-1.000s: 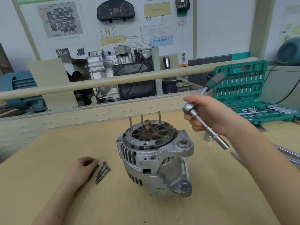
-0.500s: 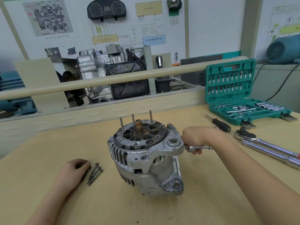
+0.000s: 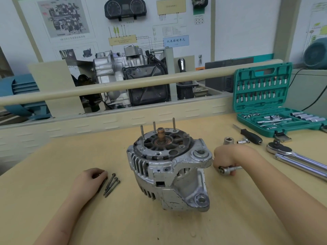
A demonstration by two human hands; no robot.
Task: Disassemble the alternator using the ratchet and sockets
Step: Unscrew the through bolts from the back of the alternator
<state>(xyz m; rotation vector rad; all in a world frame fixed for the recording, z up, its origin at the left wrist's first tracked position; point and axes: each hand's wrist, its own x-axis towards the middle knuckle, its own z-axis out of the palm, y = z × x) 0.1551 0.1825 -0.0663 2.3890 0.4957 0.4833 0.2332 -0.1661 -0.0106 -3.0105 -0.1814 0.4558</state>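
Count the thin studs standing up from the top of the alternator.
3. All rise from the grey metal alternator's top face: left stud, middle stud behind the rusty shaft, right stud. None seems hidden.

The alternator (image 3: 169, 167) stands mid-table. Loose bolts (image 3: 111, 184) lie to its left. A ratchet (image 3: 297, 156) and socket case (image 3: 276, 105) sit to its right.

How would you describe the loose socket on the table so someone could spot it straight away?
Start at the open green plastic tool case on the right of the tan wooden table. In front of its left corner lies a black-handled screwdriver. Just left of that stands the short silver metal socket, upright with its opening facing up, unlike the smaller silver T-shaped adapter lying beside it.
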